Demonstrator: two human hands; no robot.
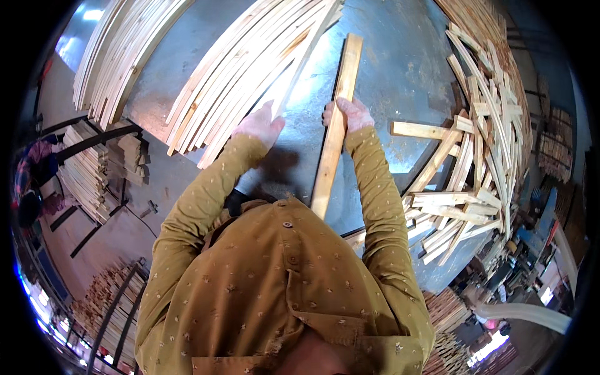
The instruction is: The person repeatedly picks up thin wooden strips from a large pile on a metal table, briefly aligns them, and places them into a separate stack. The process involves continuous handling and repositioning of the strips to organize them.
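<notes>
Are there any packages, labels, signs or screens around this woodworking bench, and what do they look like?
None that I can make out: only wood slats, a metal table and the strip in the right hand. The bright spots at the picture's edges are too blurred to tell.

A jumble of short offcuts is heaped at the right of the grey bench; slat stacks are racked at the left

No packages, labels, signs or screens show, though the rim looks blurred.
</notes>
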